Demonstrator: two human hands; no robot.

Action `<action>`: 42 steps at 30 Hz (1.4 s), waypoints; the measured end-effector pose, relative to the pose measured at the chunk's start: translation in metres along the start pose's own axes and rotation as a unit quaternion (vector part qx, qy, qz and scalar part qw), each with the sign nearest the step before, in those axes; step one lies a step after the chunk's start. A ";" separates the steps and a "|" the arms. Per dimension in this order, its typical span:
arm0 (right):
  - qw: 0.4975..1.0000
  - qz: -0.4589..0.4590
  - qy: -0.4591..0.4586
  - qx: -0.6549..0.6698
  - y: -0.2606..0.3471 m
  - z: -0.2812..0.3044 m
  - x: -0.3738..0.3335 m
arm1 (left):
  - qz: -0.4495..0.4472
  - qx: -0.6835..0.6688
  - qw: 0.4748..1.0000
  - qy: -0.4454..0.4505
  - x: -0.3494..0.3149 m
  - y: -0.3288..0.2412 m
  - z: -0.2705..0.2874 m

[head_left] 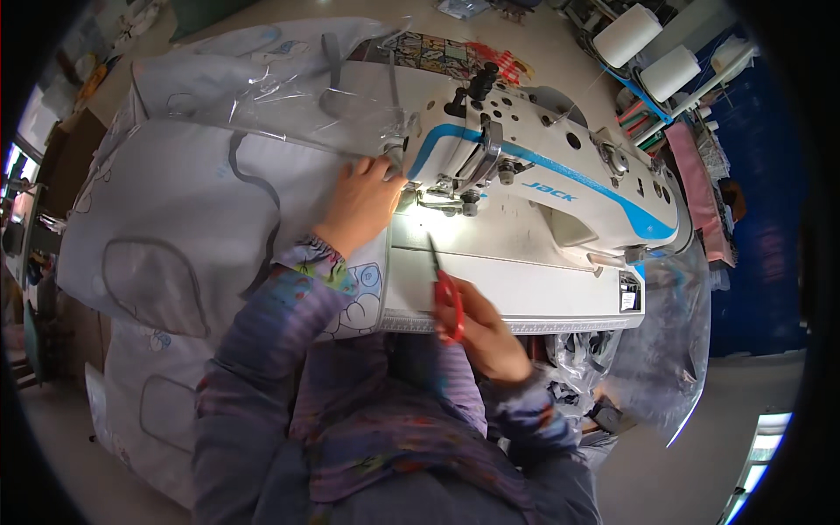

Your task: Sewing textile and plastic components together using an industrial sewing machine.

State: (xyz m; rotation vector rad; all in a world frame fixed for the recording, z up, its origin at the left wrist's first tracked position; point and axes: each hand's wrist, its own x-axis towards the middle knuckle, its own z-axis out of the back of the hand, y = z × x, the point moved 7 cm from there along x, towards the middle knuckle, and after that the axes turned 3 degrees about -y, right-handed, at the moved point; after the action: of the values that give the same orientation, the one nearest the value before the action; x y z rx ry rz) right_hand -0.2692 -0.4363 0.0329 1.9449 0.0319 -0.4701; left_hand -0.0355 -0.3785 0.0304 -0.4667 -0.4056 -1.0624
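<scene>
My left hand [363, 203] lies on a pale grey printed fabric piece [188, 197] with grey edging, its fingers stretched toward the needle area of a white and blue sewing machine [534, 166]. The lamp brightly lights the spot beside those fingertips. In my right hand [492, 337] are red-handled scissors [450, 306], held over the machine bed's front edge. Their dark blades point up toward the lit needle area and stand apart from the fabric. This hand is somewhat blurred. Grey strips [254, 175] run across the fabric, and a rounded pocket shape [156, 284] shows at its left.
Clear plastic [289, 96] lies over the cloth at the back left. White thread cones [627, 35] stand at the back right. A ruler strip [525, 326] lines the bed's front edge. Transparent sheeting [669, 341] hangs at the right. Patterned cloth [433, 54] lies behind the machine.
</scene>
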 end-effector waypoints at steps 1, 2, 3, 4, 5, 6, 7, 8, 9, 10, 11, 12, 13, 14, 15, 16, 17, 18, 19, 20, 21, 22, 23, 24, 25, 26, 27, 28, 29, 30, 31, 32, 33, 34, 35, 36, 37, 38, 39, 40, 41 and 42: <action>0.999 0.006 0.002 0.050 -0.006 -0.018 0.016 | -0.009 -0.010 1.000 -0.022 -0.001 -0.002 0.002; 0.995 0.017 0.010 0.096 -0.009 -0.034 0.033 | 0.000 -0.006 1.000 0.001 -0.001 -0.002 -0.001; 0.995 0.020 0.012 0.099 -0.013 -0.046 0.051 | 0.002 -0.007 1.000 -0.005 -0.001 -0.003 0.000; 0.987 0.015 -0.035 0.156 -0.016 -0.049 0.069 | 0.004 -0.008 1.000 -0.012 -0.001 -0.004 0.001; 0.973 0.003 -0.093 0.210 -0.021 -0.048 0.082 | 0.002 -0.007 1.000 -0.012 -0.001 -0.004 0.001; 0.973 0.011 -0.082 0.215 -0.021 -0.053 0.092 | 0.011 -0.003 1.000 -0.014 -0.002 -0.004 0.001; 0.968 0.024 -0.105 0.226 -0.019 -0.052 0.101 | 0.020 0.000 1.000 -0.017 -0.002 -0.003 0.001; 0.963 0.052 -0.113 0.239 -0.015 -0.052 0.108 | 0.020 0.001 1.000 -0.017 -0.003 -0.003 0.001; 0.961 0.054 -0.121 0.242 -0.014 -0.052 0.114 | 0.029 0.006 1.000 -0.012 -0.003 -0.002 0.000; 0.960 0.042 -0.138 0.238 -0.015 -0.051 0.118 | 0.024 0.010 0.999 -0.029 -0.003 -0.002 0.001; 0.960 0.044 -0.142 0.237 -0.014 -0.052 0.120 | 0.038 0.011 0.999 -0.007 -0.002 0.000 -0.003; 0.961 0.053 -0.132 0.239 -0.011 -0.053 0.120 | 0.040 0.009 0.999 -0.007 -0.001 0.001 -0.002; 0.959 0.043 -0.148 0.236 -0.013 -0.049 0.116 | 0.040 0.003 0.999 0.006 0.000 0.000 -0.003; 0.971 0.055 -0.121 0.201 -0.008 -0.049 0.110 | 0.043 0.003 0.999 -0.003 0.001 -0.001 0.001; 0.978 0.053 -0.117 0.162 -0.006 -0.044 0.104 | 0.037 -0.025 0.999 -0.028 0.001 -0.004 0.010; 0.979 0.066 -0.095 0.169 -0.003 -0.038 0.093 | 0.049 -0.052 0.997 -0.015 -0.001 -0.006 0.015; 0.993 0.057 -0.096 0.039 -0.004 -0.028 0.075 | 0.052 -0.073 0.996 -0.023 -0.007 -0.009 0.026; 0.990 0.043 -0.094 -0.093 -0.003 -0.014 0.057 | 0.037 -0.079 0.995 -0.047 -0.018 -0.016 0.041; 0.969 0.082 -0.102 -0.210 0.007 0.004 0.043 | 0.061 -0.171 0.981 -0.062 -0.036 -0.019 0.057; 0.934 0.115 -0.108 -0.322 0.016 0.020 0.026 | 0.085 -0.263 0.958 -0.072 -0.060 -0.023 0.071; 0.865 0.162 -0.152 -0.450 0.030 0.038 0.014 | 0.204 -0.474 0.856 -0.032 -0.096 -0.024 0.071; 0.777 0.157 -0.203 -0.575 0.040 0.056 0.006 | 0.311 -0.656 0.688 0.019 -0.139 -0.032 0.067; 0.684 0.264 -0.204 -0.649 0.057 0.055 -0.003 | 0.286 -0.758 0.575 0.115 -0.173 -0.046 0.072; 0.578 0.307 -0.216 -0.725 0.066 0.053 -0.013 | 0.249 -0.842 0.435 0.201 -0.210 -0.057 0.083; 0.597 0.309 -0.251 -0.696 0.070 0.058 -0.027 | 0.274 -0.823 0.433 0.243 -0.250 -0.059 0.084; 0.614 0.294 -0.289 -0.673 0.070 0.061 -0.037 | 0.311 -0.800 0.433 0.273 -0.289 -0.058 0.082; 0.689 0.250 -0.251 -0.632 0.056 0.058 -0.043 | 0.309 -0.803 0.428 0.277 -0.318 -0.058 0.084; 0.795 0.211 -0.165 -0.544 0.030 0.044 -0.048 | 0.428 -0.737 0.475 0.220 -0.349 -0.038 0.075; 0.830 0.167 -0.066 -0.528 0.003 0.029 -0.051 | 0.524 -0.650 0.525 0.164 -0.376 -0.020 0.073; 0.816 0.167 -0.018 -0.552 -0.028 0.011 -0.051 | 0.540 -0.649 0.512 0.158 -0.390 -0.016 0.071; 0.761 0.185 0.013 -0.622 -0.056 -0.005 -0.051 | 0.580 -0.643 0.501 -0.002 -0.397 0.006 0.078; 0.758 0.192 -0.002 -0.623 -0.080 -0.009 -0.046 | 0.616 -0.612 0.472 -0.151 -0.408 0.025 0.086; 0.753 0.187 -0.015 -0.631 -0.105 -0.012 -0.040 | 0.604 -0.616 0.478 -0.165 -0.404 0.034 0.088; 0.754 0.189 -0.012 -0.630 -0.128 -0.015 -0.031 | 0.598 -0.642 0.421 -0.231 -0.403 0.046 0.089; 0.713 0.134 -0.018 -0.688 -0.154 -0.012 -0.016 | 0.579 -0.658 0.378 -0.297 -0.400 0.059 0.092; 0.660 0.098 -0.038 -0.744 -0.171 -0.007 -0.001 | 0.584 -0.662 0.363 -0.298 -0.396 0.069 0.090; 0.665 0.084 -0.022 -0.741 -0.185 -0.009 0.012 | 0.579 -0.675 0.337 -0.310 -0.391 0.078 0.089; 0.667 0.092 0.005 -0.740 -0.194 -0.014 0.022 | 0.567 -0.695 0.309 -0.318 -0.387 0.085 0.088; 0.667 0.072 0.047 -0.740 -0.202 -0.017 0.027 | 0.563 -0.703 0.294 -0.321 -0.384 0.091 0.085; 0.668 0.102 0.029 -0.737 -0.194 -0.018 0.026 | 0.568 -0.692 0.307 -0.324 -0.383 0.097 0.086; 0.699 0.133 0.017 -0.702 -0.181 -0.013 0.023 | 0.575 -0.680 0.311 -0.333 -0.383 0.103 0.086; 0.724 0.125 0.012 -0.678 -0.170 -0.003 0.015 | 0.576 -0.677 0.308 -0.339 -0.383 0.106 0.087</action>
State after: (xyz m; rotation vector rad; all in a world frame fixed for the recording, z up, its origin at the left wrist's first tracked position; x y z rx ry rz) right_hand -0.2941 -0.3659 -0.1206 0.4667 0.0967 -0.1138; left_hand -0.1137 -0.0077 -0.1182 -2.3557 0.3339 0.6880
